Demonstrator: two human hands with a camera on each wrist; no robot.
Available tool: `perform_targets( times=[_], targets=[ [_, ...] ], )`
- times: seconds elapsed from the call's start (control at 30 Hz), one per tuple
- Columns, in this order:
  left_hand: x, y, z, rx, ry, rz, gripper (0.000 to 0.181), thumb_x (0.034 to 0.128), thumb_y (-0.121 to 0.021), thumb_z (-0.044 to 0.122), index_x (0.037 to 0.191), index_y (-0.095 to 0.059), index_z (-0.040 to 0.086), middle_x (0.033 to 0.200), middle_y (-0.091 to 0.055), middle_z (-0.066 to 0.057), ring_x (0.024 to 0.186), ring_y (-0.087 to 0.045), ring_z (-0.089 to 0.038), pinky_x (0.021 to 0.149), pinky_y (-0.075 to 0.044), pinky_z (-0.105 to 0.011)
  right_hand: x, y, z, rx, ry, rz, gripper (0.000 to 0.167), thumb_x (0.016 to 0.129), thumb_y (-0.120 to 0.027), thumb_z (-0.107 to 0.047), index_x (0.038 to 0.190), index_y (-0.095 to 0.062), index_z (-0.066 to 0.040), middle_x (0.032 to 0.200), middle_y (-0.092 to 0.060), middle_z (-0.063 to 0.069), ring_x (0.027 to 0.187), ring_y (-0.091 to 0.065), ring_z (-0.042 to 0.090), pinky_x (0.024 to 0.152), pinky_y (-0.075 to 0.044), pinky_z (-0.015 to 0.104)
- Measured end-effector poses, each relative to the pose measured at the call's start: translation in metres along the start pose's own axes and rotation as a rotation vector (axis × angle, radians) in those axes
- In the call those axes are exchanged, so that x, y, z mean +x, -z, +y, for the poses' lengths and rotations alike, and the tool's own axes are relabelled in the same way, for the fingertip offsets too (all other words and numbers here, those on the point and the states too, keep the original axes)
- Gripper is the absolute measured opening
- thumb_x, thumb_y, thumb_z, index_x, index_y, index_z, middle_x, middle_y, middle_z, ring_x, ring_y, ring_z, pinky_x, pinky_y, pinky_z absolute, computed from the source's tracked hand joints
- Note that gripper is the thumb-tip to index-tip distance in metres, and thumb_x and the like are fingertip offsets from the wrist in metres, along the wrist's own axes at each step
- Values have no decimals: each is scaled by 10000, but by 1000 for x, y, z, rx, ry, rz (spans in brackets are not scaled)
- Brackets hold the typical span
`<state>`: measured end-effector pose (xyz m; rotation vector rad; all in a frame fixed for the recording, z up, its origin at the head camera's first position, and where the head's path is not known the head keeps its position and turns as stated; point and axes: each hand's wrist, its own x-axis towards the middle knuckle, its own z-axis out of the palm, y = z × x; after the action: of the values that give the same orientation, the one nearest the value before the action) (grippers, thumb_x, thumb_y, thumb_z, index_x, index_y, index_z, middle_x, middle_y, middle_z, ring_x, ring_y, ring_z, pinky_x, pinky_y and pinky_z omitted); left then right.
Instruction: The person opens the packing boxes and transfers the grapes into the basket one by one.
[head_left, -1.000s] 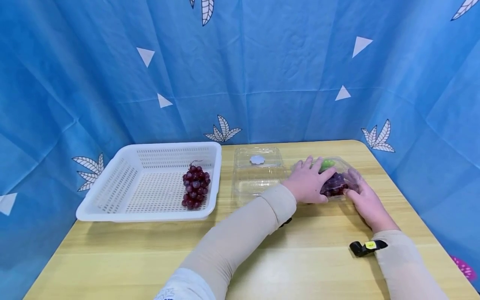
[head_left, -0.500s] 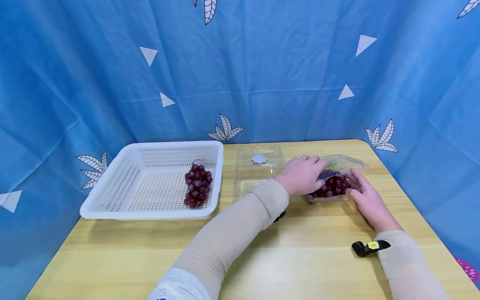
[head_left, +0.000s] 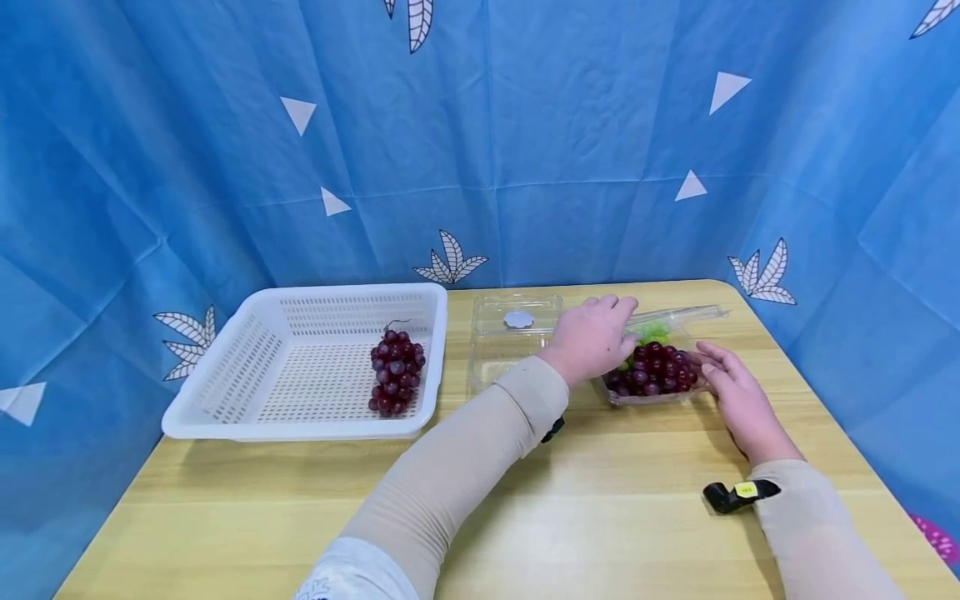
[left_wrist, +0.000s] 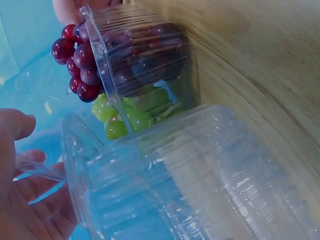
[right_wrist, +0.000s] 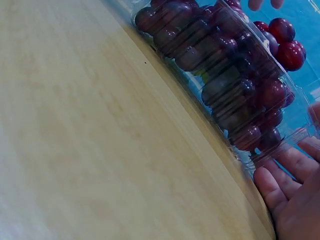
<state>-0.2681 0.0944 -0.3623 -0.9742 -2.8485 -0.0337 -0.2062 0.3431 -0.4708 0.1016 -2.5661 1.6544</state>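
"What comes first, closest in?"

"The sleeves. The left sleeve (head_left: pixel 450 471) runs in a long diagonal across the worktop (head_left: pixel 600 525), and the right sleeve (head_left: pixel 813 521) comes up from the lower right, with a small black device (head_left: pixel 738 495) at the wrist"

"And past them?"

"Over on the left, a white basket (head_left: pixel 292 433), with a bunch of dark grapes (head_left: pixel 396 371) lying toward its right side. Over on the right, the right hand (head_left: pixel 741 408) reaches forward, fingers extended, their tips touching the right end of a clear box (head_left: pixel 651 400)"

"What's in that box?"

"Red grapes (head_left: pixel 651 371) at the front, green grapes (head_left: pixel 654 332) behind, and a raised lid (head_left: pixel 684 315) standing along the back edge"

"And the left hand (head_left: pixel 591 337)?"

"At the box's left end, its back turned to the head camera. Its wrist camera shows the thumb well away from the fingers, with a strip of clear plastic between; I can't tell whether they touch it. The two hands are apart, the box between them"

"Anything farther?"

"A second clear container (head_left: pixel 495 371), partly behind that left hand, with a white label (head_left: pixel 518 319), then the blue curtain (head_left: pixel 555 125)"
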Motion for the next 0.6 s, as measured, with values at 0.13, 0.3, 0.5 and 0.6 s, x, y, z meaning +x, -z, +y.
perform_targets(
  times=[0.13, 0.3, 0.5, 0.6],
  targets=[
    [1, -1, -6, -64, 37, 60, 573, 1046, -474, 497, 1531, -394, 203, 1363, -546, 30, 1039, -603, -108, 679, -518, -233, 1, 0, -2, 19, -12, 5, 526, 1101, -304, -153, 1588, -197, 17, 1526, -366, 316, 1375, -370, 411, 887, -410, 84],
    [1, 0, -11, -199, 74, 89, 633, 1038, -504, 492, 1563, -333, 183, 1400, -508, -13, 929, -598, -104, 653, -494, -236, 2, 0, -2, 31, -10, -4, 553, 1053, -279, -43, 1590, -165, 24, 1525, -353, 328, 1360, -355, 499, 866, -410, 86],
    [0, -5, -15, -382, 152, 131, 748, 1015, -576, 439, 1619, -177, 249, 1477, -440, -9, 957, -579, -123, 682, -504, -253, 3, 0, 0, 12, -3, -14, 559, 1044, -276, -36, 1588, -159, 26, 1522, -347, 338, 1360, -356, 520, 845, -393, 77],
    [0, -6, -15, -464, 190, 162, 829, 1000, -613, 398, 1634, -88, 298, 1550, -362, -14, 1016, -592, -153, 642, -514, -258, 2, 0, 0, 6, -5, -12, 557, 1044, -275, -38, 1587, -165, 25, 1520, -352, 338, 1359, -360, 518, 842, -392, 78]
  ],
)
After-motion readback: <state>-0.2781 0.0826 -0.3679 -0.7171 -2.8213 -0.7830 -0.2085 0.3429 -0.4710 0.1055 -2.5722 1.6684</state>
